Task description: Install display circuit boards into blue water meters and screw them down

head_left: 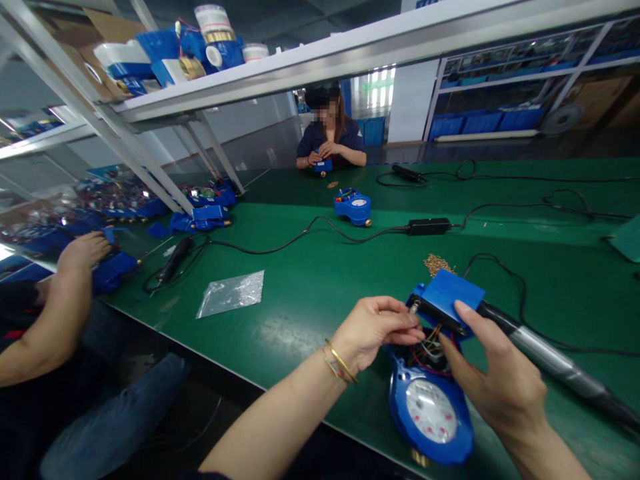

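In front of me on the bench lies a blue water meter (400, 400) with a round, clear-faced dial. Its wiring compartment stands uncovered, and thin coloured wires (434, 347) show inside. A blue cover (453, 293) is tipped up at the far side of the compartment. My right hand (500, 380) grips this cover, index finger on top and thumb beneath. At the cover's left end, my left hand (373, 327) pinches close to a small metallic part; what sits between its fingertips is mostly hidden.
Small brass screws (437, 264) lie piled beyond the meter. An electric screwdriver (560, 363) rests at right. A plastic bag (231, 295), a corded black box (429, 227) and another meter (353, 207) lie farther off. Co-workers sit left (75, 287) and opposite (333, 137).
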